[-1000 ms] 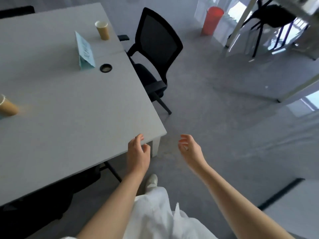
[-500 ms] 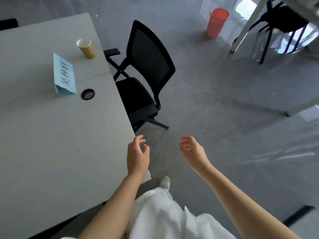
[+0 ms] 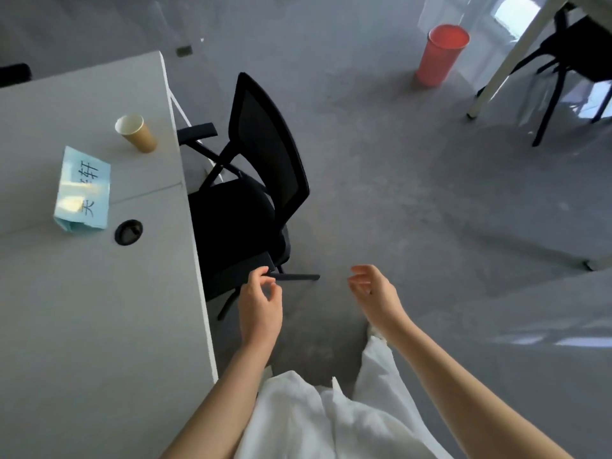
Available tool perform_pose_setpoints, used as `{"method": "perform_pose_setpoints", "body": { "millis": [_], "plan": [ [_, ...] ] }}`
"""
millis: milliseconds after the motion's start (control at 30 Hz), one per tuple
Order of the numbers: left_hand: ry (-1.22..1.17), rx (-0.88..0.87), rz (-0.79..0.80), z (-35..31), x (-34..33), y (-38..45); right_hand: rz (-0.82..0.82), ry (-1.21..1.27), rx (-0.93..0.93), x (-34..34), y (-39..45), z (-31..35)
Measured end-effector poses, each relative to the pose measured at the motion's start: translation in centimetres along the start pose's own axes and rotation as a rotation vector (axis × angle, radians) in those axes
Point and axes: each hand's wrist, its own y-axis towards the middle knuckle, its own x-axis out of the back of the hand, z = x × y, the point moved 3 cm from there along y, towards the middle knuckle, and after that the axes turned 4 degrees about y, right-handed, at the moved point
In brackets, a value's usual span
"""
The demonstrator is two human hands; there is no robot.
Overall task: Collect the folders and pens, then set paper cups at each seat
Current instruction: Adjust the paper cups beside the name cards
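Note:
A brown paper cup (image 3: 136,133) stands upright near the right edge of the grey table (image 3: 82,309), just beyond a light blue folded name card (image 3: 82,190). My left hand (image 3: 260,308) hangs over the floor beside the table's edge, fingers loosely curled, holding nothing. It overlaps the near corner of the black chair's seat. My right hand (image 3: 374,296) floats further right above the floor, relaxed and empty. No folders or pens are in sight.
A black mesh office chair (image 3: 261,167) is tucked against the table's right side. A round cable hole (image 3: 129,231) sits in the tabletop. A red bin (image 3: 442,54) stands on the grey floor at the back, near another table leg (image 3: 510,58) and chair (image 3: 576,51).
My view has moved forward along the table's right side, so the chair, cup and name card now lie closer. Both hands keep the same relaxed pose, now off the table corner.

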Motion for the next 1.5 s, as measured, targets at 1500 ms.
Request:
{"method": "perform_pose_setpoints", "body": {
  "millis": [1500],
  "plan": [
    [0.089,0.74,-0.612,-16.3,-7.5,37.5,1.049,-0.356,0.56,-6.5,47.6,39.3]
  ]
}}
